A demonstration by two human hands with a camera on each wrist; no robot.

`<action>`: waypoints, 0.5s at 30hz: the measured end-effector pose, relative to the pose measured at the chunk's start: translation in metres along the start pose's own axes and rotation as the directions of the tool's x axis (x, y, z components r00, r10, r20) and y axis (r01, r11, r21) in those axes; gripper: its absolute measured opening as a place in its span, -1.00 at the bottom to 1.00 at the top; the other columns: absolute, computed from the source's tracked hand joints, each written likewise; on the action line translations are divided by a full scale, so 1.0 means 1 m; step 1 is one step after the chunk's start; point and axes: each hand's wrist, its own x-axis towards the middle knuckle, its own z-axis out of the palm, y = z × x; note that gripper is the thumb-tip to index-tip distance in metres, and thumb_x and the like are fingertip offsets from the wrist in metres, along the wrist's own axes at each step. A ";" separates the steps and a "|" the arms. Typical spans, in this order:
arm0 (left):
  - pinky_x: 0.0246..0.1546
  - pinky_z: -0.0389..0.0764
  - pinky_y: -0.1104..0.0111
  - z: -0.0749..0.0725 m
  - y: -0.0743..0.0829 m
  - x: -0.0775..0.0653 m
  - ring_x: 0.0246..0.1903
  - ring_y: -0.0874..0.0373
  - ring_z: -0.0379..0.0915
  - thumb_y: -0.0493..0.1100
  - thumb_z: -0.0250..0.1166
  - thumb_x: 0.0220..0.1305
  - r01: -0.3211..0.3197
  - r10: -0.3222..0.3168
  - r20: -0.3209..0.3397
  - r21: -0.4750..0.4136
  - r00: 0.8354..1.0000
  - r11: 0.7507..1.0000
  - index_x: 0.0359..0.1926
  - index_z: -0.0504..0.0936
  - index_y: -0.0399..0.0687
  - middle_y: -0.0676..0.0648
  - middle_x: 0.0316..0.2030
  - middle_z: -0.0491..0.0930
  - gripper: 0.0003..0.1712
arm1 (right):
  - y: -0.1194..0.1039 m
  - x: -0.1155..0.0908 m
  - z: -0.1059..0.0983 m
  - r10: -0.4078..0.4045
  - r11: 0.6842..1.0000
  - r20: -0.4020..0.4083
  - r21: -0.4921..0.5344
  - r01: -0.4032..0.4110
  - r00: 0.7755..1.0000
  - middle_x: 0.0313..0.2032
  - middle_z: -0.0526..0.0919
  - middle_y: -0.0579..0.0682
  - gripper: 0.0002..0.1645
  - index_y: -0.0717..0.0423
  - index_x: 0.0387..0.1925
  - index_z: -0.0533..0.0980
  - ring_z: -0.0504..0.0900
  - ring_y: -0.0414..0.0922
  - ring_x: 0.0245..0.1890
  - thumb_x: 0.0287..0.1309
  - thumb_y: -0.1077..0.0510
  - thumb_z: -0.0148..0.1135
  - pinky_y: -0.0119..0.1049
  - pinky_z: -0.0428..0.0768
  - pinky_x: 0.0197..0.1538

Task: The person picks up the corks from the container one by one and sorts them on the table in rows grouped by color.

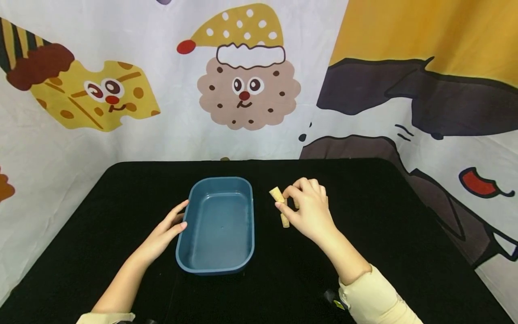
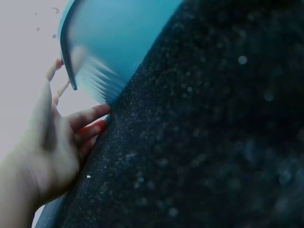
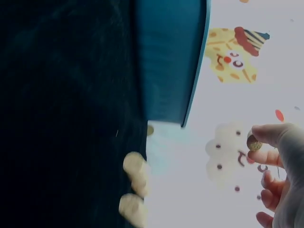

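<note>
A blue rectangular plastic bin (image 1: 216, 265) stands on the black-covered table. My left hand (image 1: 163, 234) touches its left side with fingers spread and fairly straight; in the left wrist view the fingertips meet the rim and outer wall of the bin (image 2: 118, 38). To the right of the bin, my right hand (image 1: 309, 211) pinches a small tapered cork stopper (image 1: 277, 194) between thumb and index finger. The held cork (image 3: 254, 142) shows end-on in the right wrist view. More corks (image 3: 133, 209) lie on the table below this hand, which partly hides them in the head view.
The black table (image 1: 364, 189) reaches to a white cloth backdrop (image 1: 170, 139) printed with cartoon figures. Its far edge runs just behind the bin. A small dark object (image 1: 333, 299) shows beside the right sleeve cuff.
</note>
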 end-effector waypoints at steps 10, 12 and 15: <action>0.07 0.38 -0.21 0.000 0.003 -0.002 0.21 -0.43 0.17 -0.07 0.01 0.46 0.007 -0.007 -0.002 0.008 1.000 1.000 0.51 -0.07 0.12 -0.48 0.32 0.10 -0.29 | 0.035 -0.027 -0.017 0.115 0.993 -0.020 -0.029 -0.116 0.993 -0.32 0.44 -0.07 -0.77 0.00 -0.44 0.56 0.30 -0.01 -0.22 -0.02 0.02 0.46 -0.08 0.20 -0.17; 0.07 0.38 -0.21 0.000 0.003 -0.002 0.22 -0.43 0.17 -0.08 0.01 0.46 0.000 0.000 -0.001 0.006 1.000 1.000 0.51 -0.07 0.10 -0.48 0.32 0.10 -0.29 | 0.042 -0.033 -0.018 0.139 0.990 -0.015 -0.035 -0.139 0.990 -0.32 0.44 -0.06 -0.78 0.01 -0.44 0.56 0.30 -0.01 -0.21 -0.01 0.03 0.46 -0.07 0.19 -0.17; 0.07 0.38 -0.20 0.000 0.003 -0.002 0.22 -0.44 0.16 -0.09 0.00 0.47 -0.010 0.010 0.002 0.000 1.000 1.000 0.51 -0.07 0.08 -0.48 0.32 0.10 -0.30 | 0.051 -0.039 -0.021 0.164 0.985 -0.016 -0.046 -0.165 0.986 -0.32 0.44 -0.04 -0.78 0.02 -0.45 0.55 0.31 0.01 -0.20 -0.01 0.05 0.46 -0.05 0.20 -0.16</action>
